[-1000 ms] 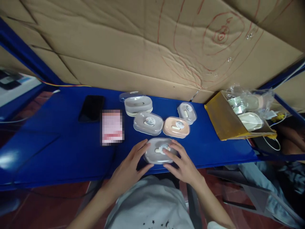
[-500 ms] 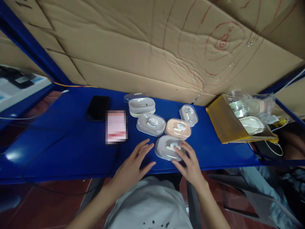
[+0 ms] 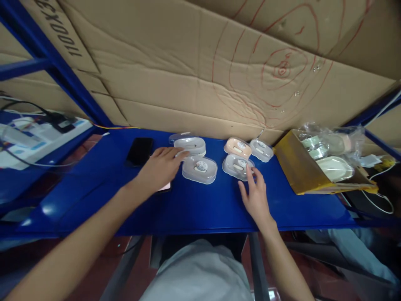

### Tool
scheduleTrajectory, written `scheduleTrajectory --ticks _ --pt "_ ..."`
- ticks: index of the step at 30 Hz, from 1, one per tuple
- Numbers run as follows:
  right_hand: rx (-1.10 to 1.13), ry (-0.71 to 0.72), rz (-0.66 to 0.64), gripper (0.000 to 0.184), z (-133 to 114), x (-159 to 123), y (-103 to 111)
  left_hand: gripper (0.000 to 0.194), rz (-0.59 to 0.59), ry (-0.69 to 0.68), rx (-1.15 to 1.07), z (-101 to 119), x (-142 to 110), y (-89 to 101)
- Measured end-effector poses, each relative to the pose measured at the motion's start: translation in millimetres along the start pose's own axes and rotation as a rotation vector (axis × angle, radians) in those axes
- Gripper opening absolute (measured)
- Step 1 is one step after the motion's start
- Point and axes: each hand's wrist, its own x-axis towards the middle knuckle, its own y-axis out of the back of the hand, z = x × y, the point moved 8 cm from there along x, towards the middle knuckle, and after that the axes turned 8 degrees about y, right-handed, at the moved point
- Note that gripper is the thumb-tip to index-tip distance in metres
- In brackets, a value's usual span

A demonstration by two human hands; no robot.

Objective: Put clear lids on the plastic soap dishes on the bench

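Note:
My left hand (image 3: 164, 167) is spread, palm down, over a phone with a lit screen (image 3: 164, 187), covering most of it. Its fingertips reach the side of a pale soap box (image 3: 196, 144), but I cannot tell if they touch. In front of that box sits a grey soap box (image 3: 208, 169) with a clear lid and round label. My right hand (image 3: 255, 196) has its fingers apart, the index fingertip at the edge of another grey soap box (image 3: 232, 165). Behind this one are a peach soap box (image 3: 230, 146) and a smaller pale one (image 3: 266, 152).
A clear lid (image 3: 178, 137) lies at the back. A black phone (image 3: 140, 151) rests on the blue table (image 3: 194, 209) to the left. At right stands an open cardboard box (image 3: 286, 163) holding wrapped dishes. Cardboard walls (image 3: 156, 75) the back; a power strip (image 3: 28, 144) is far left.
The grey box by my right hand has moved back, beside the peach box, which has also shifted back. My left hand has moved left and away, over the lit phone. The view has tilted.

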Motion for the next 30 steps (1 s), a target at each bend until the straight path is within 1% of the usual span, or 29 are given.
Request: scheduleTrajectory --ticks 2,5,7,9,10,13,16,18,20,22,24,25,26,28,29,30 --pt "0.047 -0.022 0.001 0.070 -3.2 -12.5 -0.8 0.049 -0.024 0.011 0.023 -21.2 25.4 -7.6" --pt "0.102 -0.025 -0.051 0.067 -7.0 -36.1 -7.1 0.043 -0.055 0.011 0.033 -35.9 50.1 -19.6" --pt "0.139 -0.022 -0.085 0.062 -7.0 -47.2 -11.8 0.032 -0.069 0.010 0.026 -37.1 59.4 -25.4" --pt "0.166 -0.028 -0.096 0.057 -5.6 -51.6 -14.1 0.023 -0.076 0.009 0.009 -35.4 65.5 -28.7" --pt "0.175 -0.031 -0.094 0.055 -5.0 -51.7 -14.4 0.021 -0.077 0.011 -0.002 -34.4 67.9 -29.3" --pt "0.193 -0.027 -0.089 0.054 -5.7 -47.5 -13.5 0.024 -0.061 0.030 -0.045 -31.6 72.1 -25.6" --pt "0.203 -0.022 -0.091 0.054 -8.8 -44.4 -10.7 0.030 -0.011 0.057 -0.095 -23.9 67.7 -12.6" --pt "0.209 -0.019 -0.090 0.058 -12.1 -45.5 -8.5 0.033 0.033 0.050 -0.142 -10.5 57.3 0.2" --pt "0.210 -0.003 -0.028 0.070 -16.9 -48.9 -2.8 0.034 0.089 -0.013 -0.226 12.3 40.5 15.4" --pt "0.201 0.037 0.100 0.084 -23.0 -54.6 6.5 0.032 0.132 -0.138 -0.302 43.6 18.8 28.7" --pt "0.189 0.102 0.208 0.094 -29.7 -61.4 13.6 0.028 0.089 -0.289 -0.341 78.3 -4.1 32.9" --pt "0.189 0.132 0.233 0.095 -32.1 -64.1 15.0 0.027 0.058 -0.355 -0.350 93.8 -14.5 32.9" --pt "0.196 0.153 0.239 0.093 -33.2 -65.8 15.4 0.027 0.025 -0.404 -0.356 106.5 -23.1 31.9" --pt "0.223 0.165 0.216 0.077 -31.9 -66.4 14.5 0.027 -0.035 -0.464 -0.378 120.7 -33.0 28.5" --pt "0.238 0.159 0.197 0.065 -30.2 -65.6 14.0 0.027 -0.057 -0.476 -0.398 121.0 -33.3 26.7" --pt "0.252 0.149 0.179 0.053 -28.3 -64.4 13.8 0.029 -0.068 -0.468 -0.420 115.7 -30.1 24.9"
